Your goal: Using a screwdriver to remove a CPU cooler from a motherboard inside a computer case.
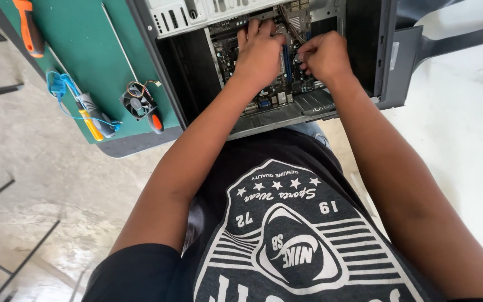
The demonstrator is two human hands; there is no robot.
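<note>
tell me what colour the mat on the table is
Green, seen clearly in the head view: the mat lies left of the open computer case.

Both forearms extended forward from the torso and converged slightly toward the top of the view. The left hand (260, 51) lay palm down with the back of the hand facing the camera, fingers (252, 28) stretched forward and pressed downward, wrist straight. The right hand (324, 56) was held close beside it, not touching, with the fingers curled inward into a loose fist and the fingertips (304, 56) pinched together toward the left hand. Both arms were bare to the sleeves.
</note>
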